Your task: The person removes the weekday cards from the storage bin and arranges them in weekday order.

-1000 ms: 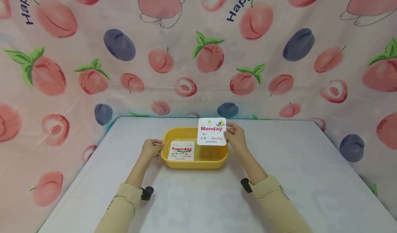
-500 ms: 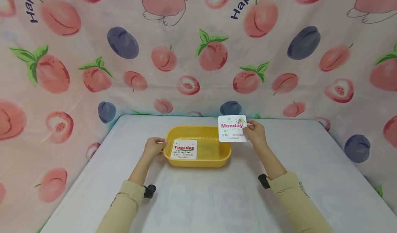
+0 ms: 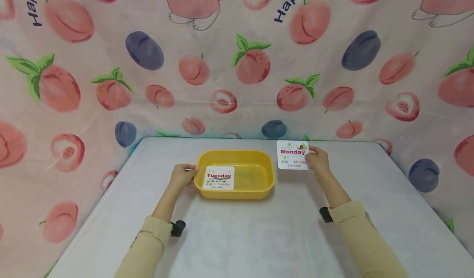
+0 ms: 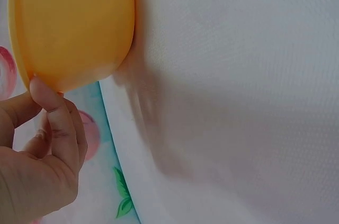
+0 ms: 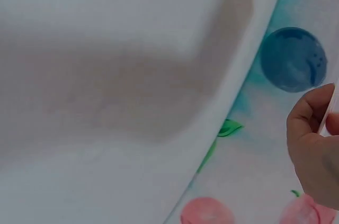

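My left hand (image 3: pixel 182 175) pinches the left rim of a yellow plastic basin (image 3: pixel 255 194); the left wrist view shows thumb and fingers of that hand (image 4: pixel 50 150) at the rim of the basin (image 4: pixel 79 28). Inside the basin, on its left side, lies a white flash card printed "Tuesday" (image 3: pixel 218 178). To the right of the basin, my right hand (image 3: pixel 317 163) holds up a white flash card printed "Monday" (image 3: pixel 290 154) by its right edge, its face toward the head camera. In the right wrist view only the thin edge of this card shows between the fingers of the hand (image 5: pixel 312 144).
A white-covered table (image 3: pixel 237 237) lies under the basin. Behind it hangs a pink cloth (image 3: pixel 163 113) printed with peaches and plums. Each wrist wears a black camera (image 3: pixel 178 228).
The "Monday" card has moved right in my right hand, from over the basin's right half to beside the basin. My left hand keeps hold of the rim, and the "Tuesday" card stays in place.
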The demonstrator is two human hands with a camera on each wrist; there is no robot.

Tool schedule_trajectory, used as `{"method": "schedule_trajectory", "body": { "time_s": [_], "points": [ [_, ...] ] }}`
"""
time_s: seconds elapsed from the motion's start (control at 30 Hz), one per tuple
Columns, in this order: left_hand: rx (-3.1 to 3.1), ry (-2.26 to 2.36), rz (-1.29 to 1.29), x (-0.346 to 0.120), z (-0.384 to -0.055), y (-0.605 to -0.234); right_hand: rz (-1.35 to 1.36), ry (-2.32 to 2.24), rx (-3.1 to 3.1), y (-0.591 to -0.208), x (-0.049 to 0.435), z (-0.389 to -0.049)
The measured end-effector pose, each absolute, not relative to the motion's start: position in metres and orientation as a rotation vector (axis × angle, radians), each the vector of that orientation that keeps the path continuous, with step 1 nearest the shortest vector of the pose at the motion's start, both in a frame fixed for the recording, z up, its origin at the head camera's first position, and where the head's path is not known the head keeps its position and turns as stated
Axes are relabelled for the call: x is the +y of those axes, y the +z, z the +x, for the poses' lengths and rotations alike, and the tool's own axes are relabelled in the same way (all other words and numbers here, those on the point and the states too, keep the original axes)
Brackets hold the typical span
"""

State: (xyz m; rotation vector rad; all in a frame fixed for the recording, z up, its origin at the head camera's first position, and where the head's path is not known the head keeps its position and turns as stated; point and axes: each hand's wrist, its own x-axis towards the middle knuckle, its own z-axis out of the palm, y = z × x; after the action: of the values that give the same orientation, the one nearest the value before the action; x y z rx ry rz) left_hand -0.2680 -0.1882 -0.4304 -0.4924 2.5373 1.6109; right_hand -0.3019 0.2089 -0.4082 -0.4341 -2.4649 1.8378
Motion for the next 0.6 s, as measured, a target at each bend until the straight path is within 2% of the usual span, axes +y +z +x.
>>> {"method": "schedule_trajectory", "body": {
  "time_s": [0.33,0.5,0.53,0.6],
  "points": [
    [2.533,1.615,-0.499,-0.189,-0.27,-0.432,-0.498,1.711,-2.57,-0.443,0.223,-0.318],
    [2.524,1.64,-0.499,-0.188,-0.271,-0.432,-0.524,1.699,-2.633,-0.447,0.224,-0.324],
    [2.521,1.642,-0.501,-0.188,-0.271,-0.432,-0.532,1.706,-2.645,-0.454,0.227,-0.331],
    [2.522,1.638,-0.506,-0.188,-0.271,-0.433,-0.539,1.667,-2.676,-0.496,0.246,-0.368]
  ]
}}
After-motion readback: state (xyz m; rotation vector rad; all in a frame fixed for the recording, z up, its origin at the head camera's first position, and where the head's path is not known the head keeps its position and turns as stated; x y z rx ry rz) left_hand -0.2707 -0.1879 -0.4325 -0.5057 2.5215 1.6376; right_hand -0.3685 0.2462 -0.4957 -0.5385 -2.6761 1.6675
